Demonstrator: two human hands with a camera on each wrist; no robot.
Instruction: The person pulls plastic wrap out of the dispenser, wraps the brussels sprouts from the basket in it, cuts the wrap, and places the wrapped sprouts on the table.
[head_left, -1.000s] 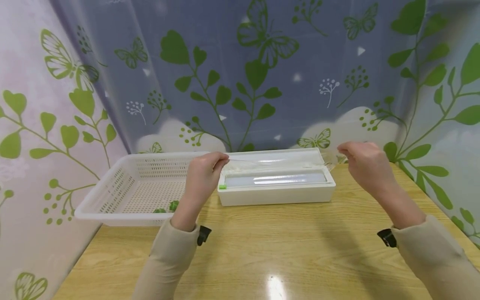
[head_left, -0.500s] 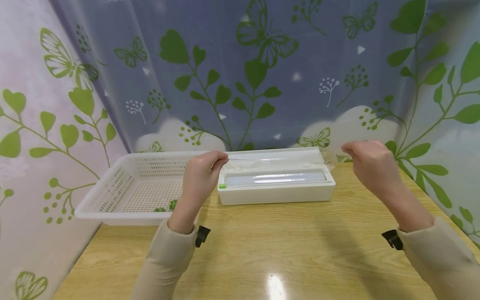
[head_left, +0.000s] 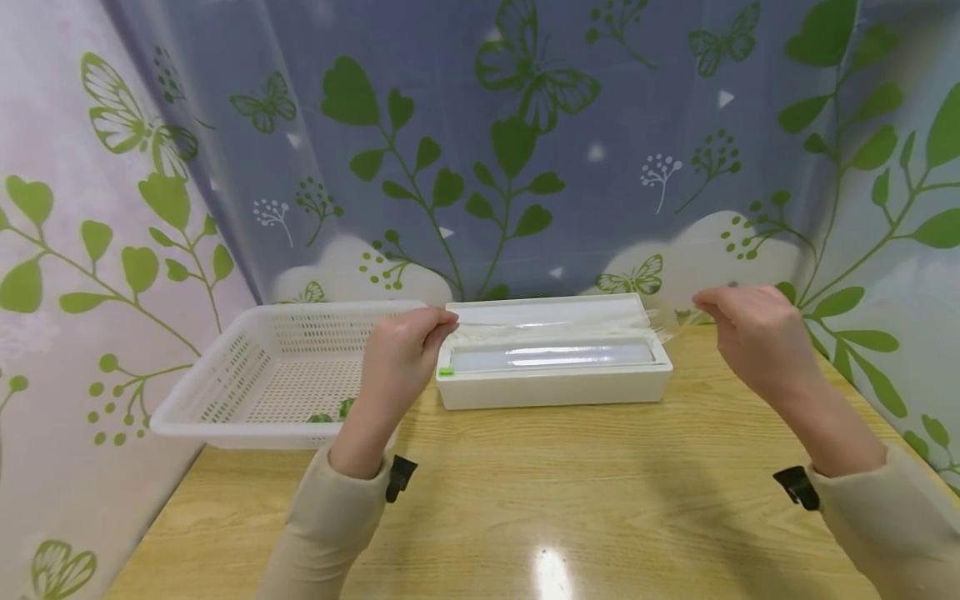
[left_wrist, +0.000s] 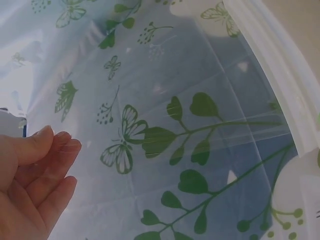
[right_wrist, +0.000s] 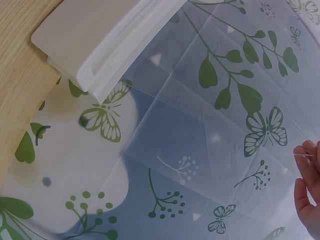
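A long white box point(head_left: 555, 390) is set left to right mid-frame. Clear film point(head_left: 491, 332) is stretched the same way, pinched between the fingertips of the left hand point(head_left: 400, 354) and the right hand point(head_left: 765, 340).

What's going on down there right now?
A person holds clear film over an open white box: the left hand pinches it near the box's left end, the right hand beyond the right end. A roll lies in the box. To the left, a white basket stands on the table with green things inside.
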